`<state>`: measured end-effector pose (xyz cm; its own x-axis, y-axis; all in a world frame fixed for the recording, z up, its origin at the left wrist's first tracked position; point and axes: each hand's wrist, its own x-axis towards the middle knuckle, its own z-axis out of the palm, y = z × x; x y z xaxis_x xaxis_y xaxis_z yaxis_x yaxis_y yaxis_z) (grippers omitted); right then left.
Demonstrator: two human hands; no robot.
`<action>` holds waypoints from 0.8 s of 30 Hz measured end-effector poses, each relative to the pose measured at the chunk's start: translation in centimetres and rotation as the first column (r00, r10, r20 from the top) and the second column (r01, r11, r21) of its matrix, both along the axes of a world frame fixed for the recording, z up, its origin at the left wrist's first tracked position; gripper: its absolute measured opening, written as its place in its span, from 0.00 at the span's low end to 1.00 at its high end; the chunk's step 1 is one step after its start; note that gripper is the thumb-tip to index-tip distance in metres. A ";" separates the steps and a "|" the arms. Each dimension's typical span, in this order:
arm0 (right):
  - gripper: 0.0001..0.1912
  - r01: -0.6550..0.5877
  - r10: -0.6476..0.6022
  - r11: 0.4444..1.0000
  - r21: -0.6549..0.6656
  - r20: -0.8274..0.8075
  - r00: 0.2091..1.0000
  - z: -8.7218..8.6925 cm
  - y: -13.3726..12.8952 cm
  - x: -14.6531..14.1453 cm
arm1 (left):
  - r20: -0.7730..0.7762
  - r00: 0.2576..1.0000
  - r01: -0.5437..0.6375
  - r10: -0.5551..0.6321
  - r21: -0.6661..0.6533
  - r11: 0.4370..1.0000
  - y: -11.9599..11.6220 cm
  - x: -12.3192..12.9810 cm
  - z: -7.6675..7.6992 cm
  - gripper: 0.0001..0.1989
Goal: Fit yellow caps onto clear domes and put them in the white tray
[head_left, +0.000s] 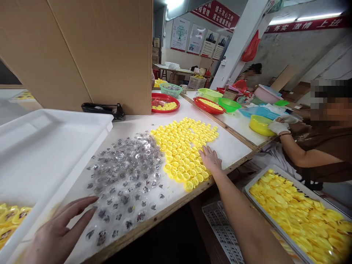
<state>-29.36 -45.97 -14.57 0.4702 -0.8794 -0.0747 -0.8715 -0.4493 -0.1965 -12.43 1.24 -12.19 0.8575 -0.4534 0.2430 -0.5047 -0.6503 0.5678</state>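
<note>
Many small round yellow plastic pieces (183,150) lie spread in one layer on the white table. My right hand (211,159) rests at their right side, fingers stretched out, touching the nearest ones and gripping nothing. Left of the yellow pieces is a loose heap of clear round plastic pieces (129,157) with small dark printed figures. At the heap's left edge is my left hand (62,229), open, thumb and forefinger apart, with nothing seen between them. Its other fingers are partly hidden.
A large white tray (52,139) stands at left, before a cardboard sheet (90,55) and a black tape dispenser (104,110). A red tray (176,98) is behind. To the right, a gloved co-worker holds a yellow bowl (260,125); a bin (247,190) of yellow pieces stands lower.
</note>
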 end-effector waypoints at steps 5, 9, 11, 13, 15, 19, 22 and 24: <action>0.38 0.002 -0.002 1.000 -0.010 0.013 1.000 -0.1 2.1 1.4 | -0.177 0.982 0.078 -0.072 0.026 0.997 -1.8 -1.5 0.7 0.14; 0.39 -0.025 0.027 0.999 -0.023 0.060 0.998 -0.1 3.3 1.6 | -0.166 0.949 0.265 -0.268 -0.044 0.963 -4.1 -3.0 0.4 0.16; 0.38 -0.046 0.050 0.998 -0.041 0.109 0.993 0.0 3.9 1.4 | -0.157 0.932 0.329 -0.328 -0.020 0.944 -5.4 -3.6 0.5 0.15; 0.36 -0.067 0.081 0.994 -0.084 0.175 0.981 0.2 4.5 1.1 | -0.138 0.919 0.375 -0.370 0.014 0.927 -6.9 -3.8 0.7 0.13; 0.33 -0.091 0.129 0.984 -0.153 0.254 0.959 0.6 5.1 0.8 | -0.100 0.903 0.425 -0.419 0.055 0.903 -9.1 -3.9 0.9 0.12; 0.26 -0.134 0.248 0.948 -0.289 0.406 0.880 1.4 5.9 0.5 | 0.025 0.837 0.534 -0.546 0.176 0.827 -14.6 -3.8 0.9 0.14; 0.21 -0.150 0.313 0.928 -0.341 0.497 0.809 2.0 6.4 0.1 | 0.074 0.796 0.553 -0.601 0.316 0.771 -18.0 -3.7 0.6 0.16; 0.19 -0.174 0.381 0.908 -0.380 0.584 0.717 2.3 7.3 -0.3 | 0.070 0.791 0.546 -0.607 0.367 0.753 -19.1 -3.7 0.3 0.16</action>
